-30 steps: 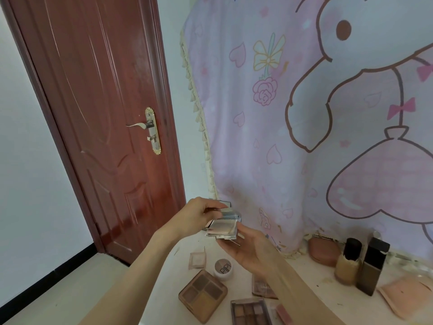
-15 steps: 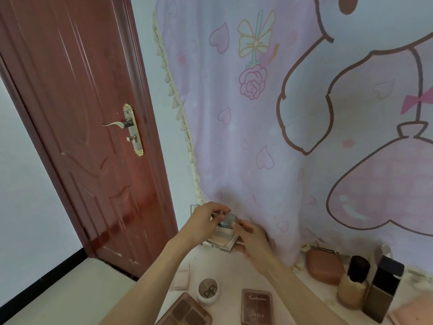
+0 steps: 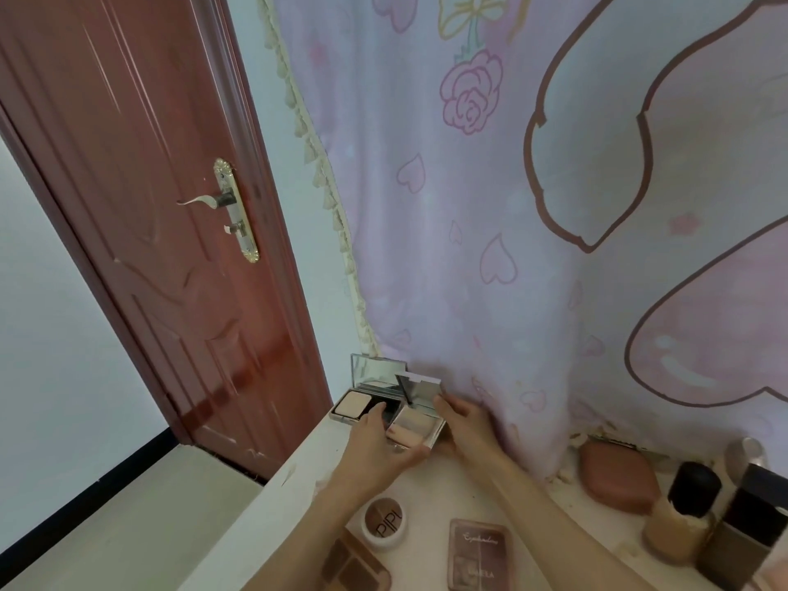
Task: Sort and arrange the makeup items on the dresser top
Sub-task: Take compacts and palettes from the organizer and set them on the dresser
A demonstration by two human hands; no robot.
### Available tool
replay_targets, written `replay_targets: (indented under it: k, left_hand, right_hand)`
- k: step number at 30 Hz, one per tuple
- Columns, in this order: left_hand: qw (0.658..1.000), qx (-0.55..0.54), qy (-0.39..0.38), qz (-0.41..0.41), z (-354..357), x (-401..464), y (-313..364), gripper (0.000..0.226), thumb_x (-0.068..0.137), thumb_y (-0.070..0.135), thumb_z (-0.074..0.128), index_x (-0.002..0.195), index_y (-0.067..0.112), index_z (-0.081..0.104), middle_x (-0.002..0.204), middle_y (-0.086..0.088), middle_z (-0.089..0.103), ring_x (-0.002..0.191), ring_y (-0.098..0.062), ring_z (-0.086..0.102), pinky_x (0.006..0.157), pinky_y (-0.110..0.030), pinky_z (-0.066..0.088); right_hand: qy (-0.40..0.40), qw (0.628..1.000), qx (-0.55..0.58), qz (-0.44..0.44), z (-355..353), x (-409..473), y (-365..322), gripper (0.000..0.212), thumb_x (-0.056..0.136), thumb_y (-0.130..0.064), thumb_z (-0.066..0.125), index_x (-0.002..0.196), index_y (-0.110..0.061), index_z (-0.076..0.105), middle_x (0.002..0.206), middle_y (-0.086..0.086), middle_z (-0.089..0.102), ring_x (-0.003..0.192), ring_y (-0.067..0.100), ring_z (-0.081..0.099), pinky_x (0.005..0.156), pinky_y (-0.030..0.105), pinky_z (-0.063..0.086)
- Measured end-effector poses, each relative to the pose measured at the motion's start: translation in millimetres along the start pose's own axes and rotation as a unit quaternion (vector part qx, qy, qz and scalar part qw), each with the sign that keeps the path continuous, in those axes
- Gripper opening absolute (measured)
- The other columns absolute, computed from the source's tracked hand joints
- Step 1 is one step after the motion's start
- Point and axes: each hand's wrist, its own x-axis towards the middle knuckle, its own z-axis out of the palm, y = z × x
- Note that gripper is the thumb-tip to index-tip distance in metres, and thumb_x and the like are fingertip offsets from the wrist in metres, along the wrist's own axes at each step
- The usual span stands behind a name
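Behind the dresser top (image 3: 460,484), used as the bench, a pink cartoon curtain (image 3: 533,249) hangs, with a red-brown door (image 3: 162,249) at nine o'clock. Since a second ago the open compact (image 3: 415,413) has been carried from mid-air to the bench's far left corner, and it is now being lowered beside a second open compact (image 3: 362,396) already standing there with its mirror raised. From this it is judged that the compacts are being grouped together in that corner. The left hand (image 3: 379,441) has its grip closed on the compact's near edge, and the right hand (image 3: 469,424) holds its far side with curled fingers; whether its base touches the bench yet cannot be told. A pale powder pan is seen in each open compact. At six o'clock lie a round jar (image 3: 383,522) and a closed palette (image 3: 477,552). At four o'clock a pink pouch (image 3: 618,479), closed so its contents are hidden, and a foundation bottle (image 3: 682,518) remain unsorted.
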Motion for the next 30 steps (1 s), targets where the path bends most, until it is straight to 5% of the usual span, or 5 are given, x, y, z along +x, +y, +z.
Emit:
replay_targets:
  k: [4,9,17,22,30]
  left_hand:
    - [1.0,0.002,0.023,0.017,5.8,2.9,1.3,0.073,0.07,0.038,0.073,0.13,0.012,0.04,0.113,0.002,0.047,0.108,-0.015,0.046,0.088,-0.023,0.04]
    - [1.0,0.012,0.017,0.011,10.5,1.9,3.6,0.087,0.07,0.04,0.073,0.139,0.01,0.029,0.126,-0.002,0.044,0.117,-0.017,0.041,0.096,-0.025,0.038]
    - [0.997,0.073,0.017,0.026,16.3,1.1,0.5,0.07,0.065,0.04,0.078,0.121,0.017,0.043,0.112,0.0,0.046,0.108,-0.018,0.043,0.091,-0.027,0.041]
    - [0.993,0.114,0.028,0.028,21.0,0.0,5.2,0.074,0.071,0.043,0.072,0.13,0.017,0.036,0.119,0.001,0.041,0.114,-0.017,0.036,0.093,-0.024,0.032]
    - [0.989,0.143,0.028,0.002,21.0,2.9,2.1,0.068,0.071,0.049,0.07,0.126,0.02,0.041,0.117,0.003,0.045,0.11,-0.015,0.047,0.093,-0.028,0.037]
  right_hand:
    - [0.015,1.0,-0.016,0.013,0.6,4.9,-1.4,0.02,0.093,-0.022,0.056,0.086,-0.01,0.07,0.092,0.016,0.072,0.089,0.032,0.069,0.085,0.051,0.053]
    - [0.035,0.998,-0.044,0.033,0.9,12.6,2.1,0.026,0.091,-0.028,0.057,0.076,-0.01,0.068,0.087,0.017,0.072,0.086,0.032,0.069,0.083,0.053,0.053]
    - [0.045,0.993,-0.101,0.032,1.6,20.2,-1.5,0.035,0.091,-0.032,0.055,0.066,-0.009,0.063,0.08,0.016,0.071,0.083,0.031,0.069,0.081,0.047,0.055]
    - [0.078,0.963,-0.258,-0.027,-4.5,17.7,-8.7,0.048,0.094,-0.027,0.049,0.048,-0.017,0.043,0.05,0.0,0.047,0.052,0.014,0.044,0.051,0.027,0.032]
    - [0.098,0.959,-0.259,-0.056,-8.6,9.1,-3.5,0.022,0.09,-0.017,0.053,0.105,-0.006,0.063,0.106,0.01,0.067,0.102,0.025,0.06,0.089,0.032,0.046]
